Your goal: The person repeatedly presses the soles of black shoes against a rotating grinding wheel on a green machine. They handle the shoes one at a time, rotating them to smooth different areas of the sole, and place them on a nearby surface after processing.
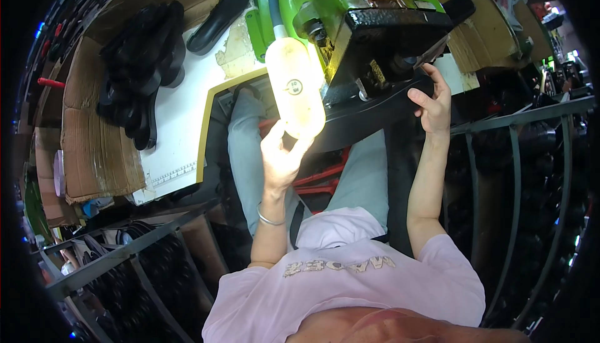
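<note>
Glare-bright pale oblong (295,87), near end seemingly in the left grip (279,160)

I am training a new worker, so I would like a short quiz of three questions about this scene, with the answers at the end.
1. Which hand has its fingers at the lower end of the brightly lit, pale-yellow, elongated oval piece?

2. True or false: a single black, long, sole-shaped piece lies to the left of the green-and-black metal machine.

3. How is the right hand held?
A) Closed in a fist
B) Thumb and index finger apart, near the machine
C) Flat on the knee

Key:
1. The left hand.
2. True.
3. B.
</note>
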Demonstrator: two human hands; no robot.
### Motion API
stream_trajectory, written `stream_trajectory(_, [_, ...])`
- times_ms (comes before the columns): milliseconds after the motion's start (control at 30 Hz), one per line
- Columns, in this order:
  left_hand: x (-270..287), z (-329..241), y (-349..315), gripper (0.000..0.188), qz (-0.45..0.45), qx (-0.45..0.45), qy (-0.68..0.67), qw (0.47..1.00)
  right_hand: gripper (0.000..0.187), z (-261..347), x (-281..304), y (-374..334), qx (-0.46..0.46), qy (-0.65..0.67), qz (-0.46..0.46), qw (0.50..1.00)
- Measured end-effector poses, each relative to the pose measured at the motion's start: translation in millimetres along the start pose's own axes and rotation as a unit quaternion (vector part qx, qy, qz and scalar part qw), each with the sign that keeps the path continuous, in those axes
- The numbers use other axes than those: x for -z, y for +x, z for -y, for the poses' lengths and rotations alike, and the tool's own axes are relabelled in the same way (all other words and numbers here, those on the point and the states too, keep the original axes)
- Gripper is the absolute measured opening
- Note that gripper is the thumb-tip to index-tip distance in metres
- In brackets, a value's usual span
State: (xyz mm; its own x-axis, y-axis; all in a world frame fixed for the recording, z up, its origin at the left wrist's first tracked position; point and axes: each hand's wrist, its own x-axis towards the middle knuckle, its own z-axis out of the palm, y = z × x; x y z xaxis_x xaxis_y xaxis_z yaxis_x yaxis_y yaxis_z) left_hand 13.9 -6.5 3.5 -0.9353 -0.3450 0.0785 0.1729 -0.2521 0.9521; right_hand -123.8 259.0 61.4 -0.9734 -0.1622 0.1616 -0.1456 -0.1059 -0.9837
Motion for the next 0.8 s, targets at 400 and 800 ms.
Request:
stream_trajectory(400, [48, -19, -15, 0.023, 0.032, 0.016, 0.017, 0.999, 0.061, 4, -41, -12, -0.005, 0.001, 0.042, 0.999])
stream_trajectory(800, [79, -49, -19, 0.037, 0.058, -0.1, 0.42, 0.9, 0.062, -33, -82, -53, 0.055, -0.017, 0.107, 0.993])
